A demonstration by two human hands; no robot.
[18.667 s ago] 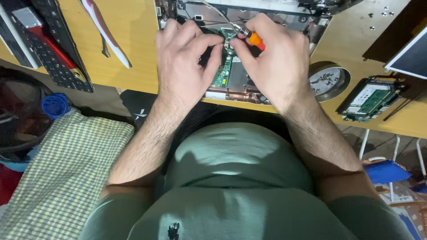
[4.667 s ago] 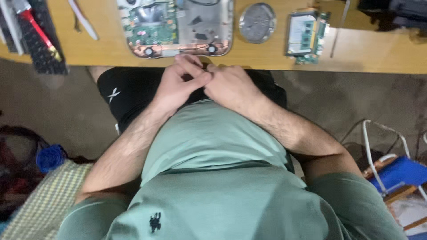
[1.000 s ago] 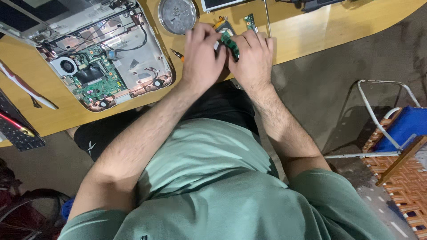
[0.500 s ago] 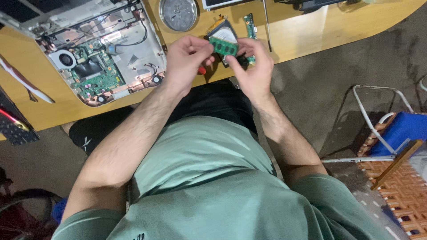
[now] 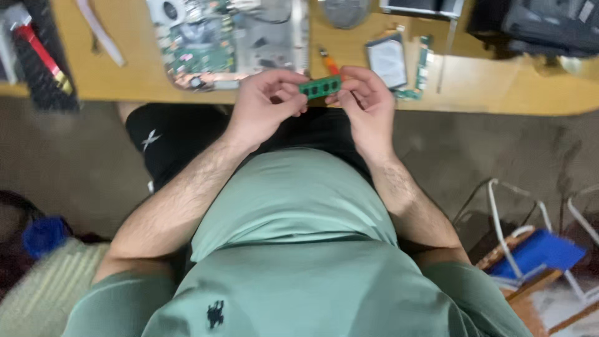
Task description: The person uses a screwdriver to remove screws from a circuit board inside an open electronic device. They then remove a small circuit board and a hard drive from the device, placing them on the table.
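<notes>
Wooden desk (image 5: 499, 93) behind — two hands, left hand (image 5: 265, 103) and right hand (image 5: 368, 103), pinch one green memory module (image 5: 319, 87) by its ends.

Memory stick (image 5: 320, 87): green circuit board, matt, black chips. Surface (image 5: 499, 93): smooth yellow wood look, slight sheen. Laptop (image 5: 231, 37) at 11 o'clock: green board, grey metal-looking parts. Drive (image 5: 387, 59) at 1 o'clock: dull silver metal. Shirt (image 5: 299, 249): green cloth, matt. Floor (image 5: 75, 156): rough, grey.
</notes>
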